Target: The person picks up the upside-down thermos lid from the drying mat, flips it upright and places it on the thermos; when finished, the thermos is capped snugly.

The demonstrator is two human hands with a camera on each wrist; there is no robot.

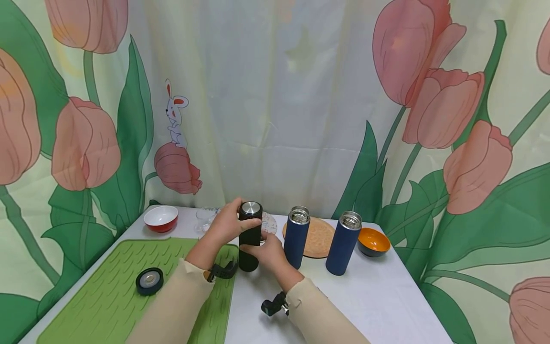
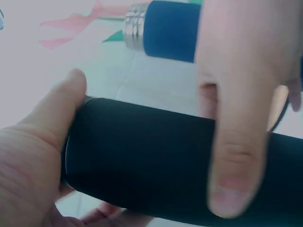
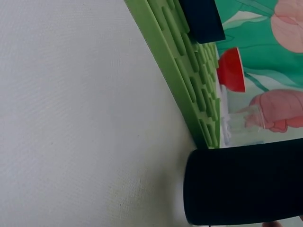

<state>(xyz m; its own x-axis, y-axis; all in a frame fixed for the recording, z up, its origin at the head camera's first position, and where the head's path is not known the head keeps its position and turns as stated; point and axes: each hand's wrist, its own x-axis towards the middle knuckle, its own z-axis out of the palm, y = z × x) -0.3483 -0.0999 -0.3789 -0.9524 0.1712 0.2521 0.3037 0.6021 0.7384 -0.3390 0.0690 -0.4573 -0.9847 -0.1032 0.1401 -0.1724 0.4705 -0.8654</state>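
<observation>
A black thermos bottle (image 1: 249,255) with a silver-topped lid (image 1: 251,207) is upright beside the green mat's right edge. My left hand (image 1: 225,222) grips it at the top, around the lid. Lower down, my right hand (image 1: 273,255) holds the body, its thumb (image 2: 234,177) lying across the front in the left wrist view. Whether the base touches the table is unclear. To the right stand two blue thermos bottles, one nearer (image 1: 295,244) and one farther right (image 1: 343,252), both without lids. A dark round lid (image 1: 149,281) lies on the green mat (image 1: 111,282).
At the back left sits a red bowl (image 1: 161,219) with a white inside. Clear glassware (image 1: 205,219) stands behind the left hand. Behind the blue bottles lie a round wooden board (image 1: 319,239) and an orange-lined dark bowl (image 1: 374,241). A tulip-printed curtain (image 1: 275,119) hangs behind the table.
</observation>
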